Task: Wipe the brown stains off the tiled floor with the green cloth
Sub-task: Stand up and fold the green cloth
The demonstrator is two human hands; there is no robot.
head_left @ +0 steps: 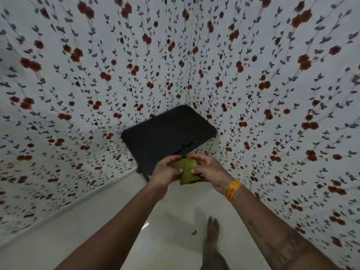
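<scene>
Now left hand point(165, 169) and right hand point(209, 168) clasp green cloth point(188, 170); both grips closed; no legible writing.

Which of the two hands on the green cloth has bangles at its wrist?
The right hand: a stack of orange-gold bangles circles its wrist. The left hand, gripping the other side of the green cloth, has a bare wrist.

Flowered walls point(78, 94) close in on both sides of the black table point(167, 137), which fills the corner. Nearer than the table the pale floor point(171, 207) lies open, broken only by a bare foot point(212, 230) and a small dark speck point(193, 232) just beside it
</scene>
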